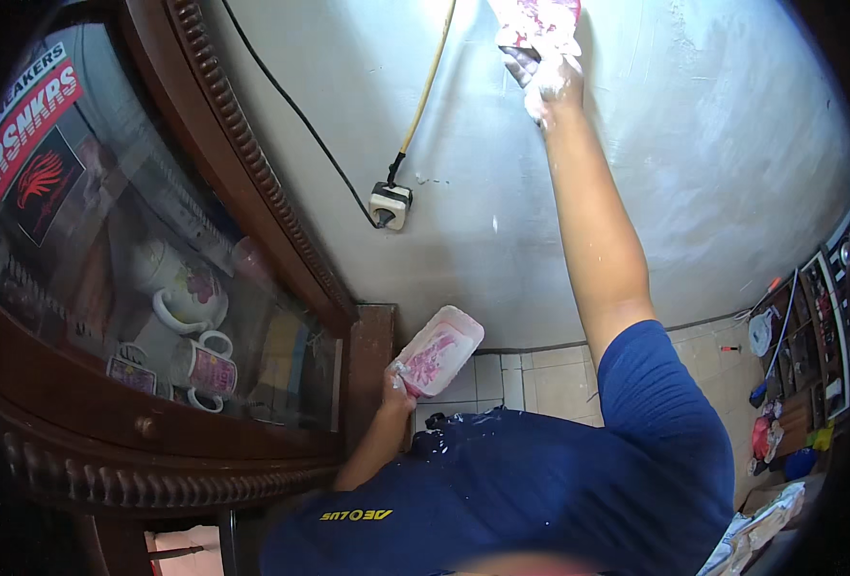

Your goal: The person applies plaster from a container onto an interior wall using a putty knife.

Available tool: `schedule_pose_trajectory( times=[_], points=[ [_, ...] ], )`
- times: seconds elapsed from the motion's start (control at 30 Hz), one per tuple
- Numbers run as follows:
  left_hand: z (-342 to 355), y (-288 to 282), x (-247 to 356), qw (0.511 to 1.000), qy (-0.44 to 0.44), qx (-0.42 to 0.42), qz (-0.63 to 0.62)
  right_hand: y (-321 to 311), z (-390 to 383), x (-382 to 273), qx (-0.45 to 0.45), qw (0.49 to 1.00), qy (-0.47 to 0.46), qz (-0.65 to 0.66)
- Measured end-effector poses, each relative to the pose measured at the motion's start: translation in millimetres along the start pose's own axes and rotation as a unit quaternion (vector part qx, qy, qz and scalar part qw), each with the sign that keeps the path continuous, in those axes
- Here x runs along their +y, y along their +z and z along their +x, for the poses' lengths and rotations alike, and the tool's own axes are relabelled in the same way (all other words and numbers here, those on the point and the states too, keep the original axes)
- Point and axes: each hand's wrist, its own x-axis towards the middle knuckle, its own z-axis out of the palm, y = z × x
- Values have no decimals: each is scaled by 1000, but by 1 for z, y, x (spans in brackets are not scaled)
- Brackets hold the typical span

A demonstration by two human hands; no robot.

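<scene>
A flat, pink-and-white smeared piece (pixel 540 21) is held up at the top edge of the view by the right hand (pixel 552 88), in front of the pale grey wall (pixel 732 144); whether the wall is touched by it cannot be told. The right hand is closed on the lower end of the piece, its skin coated with white paste, and the exact grip is partly hidden. The right arm is stretched upward. Low down by the wall, a shallow rectangular tub (pixel 467 321), streaked with pink and white, is held tilted by the left hand (pixel 399 387), whose fingers are curled around its near end.

A socket block (pixel 390 206) is hung on the wall between a black cable (pixel 291 91) and a yellowish cable (pixel 430 91). To the left, a teapot (pixel 194 298) and mugs (pixel 212 372) are seen behind the glass of a brown wooden cabinet (pixel 223 158). The dark blue shirt (pixel 540 470) is spotted with white.
</scene>
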Motion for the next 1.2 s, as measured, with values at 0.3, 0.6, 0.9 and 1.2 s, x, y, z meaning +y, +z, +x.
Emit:
schedule_pose_trajectory(
  times=[0.3,0.6,0.9,1.2],
  points=[
    [-14,14,10,997,-22,72,-8,-242,-204,190,193,960,203,-21],
    [-14,2,12,999,-2,43,10,-74,-69,30,42,993,86,-73],
    [-34,34,20,998,-10,64,14,-153,-108,123,147,976,135,-91],
    [-35,22,18,1000,3,25,4,-163,-149,85,-32,981,193,12]
  ],
)
